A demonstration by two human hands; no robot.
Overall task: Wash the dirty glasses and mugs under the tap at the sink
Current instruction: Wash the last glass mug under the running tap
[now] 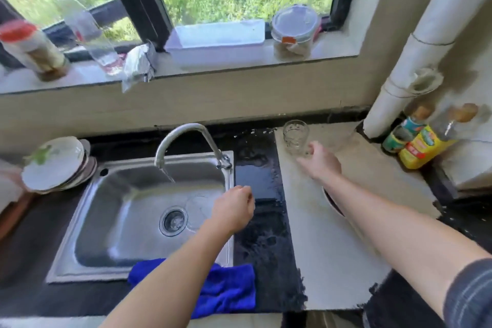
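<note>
Water runs from the curved steel tap [186, 129] into the steel sink [87, 224]. My left hand [234, 209] is over the sink's right side, fingers curled around what looks like a clear glass [198, 206], which shows only as a faint outline above the drain. Another clear glass [295, 137] stands upright on the pale counter slab [327, 247] to the right of the sink. My right hand [319, 161] is just in front of that glass, fingers apart, at its base; I cannot tell whether they touch.
Stacked plates [56, 165] sit left of the sink. A blue cloth [226, 290] hangs over the sink's front edge. Oil bottles [420, 146] and a white pipe [415, 48] fill the right corner. Jars, a bottle and a white box [218, 37] line the windowsill.
</note>
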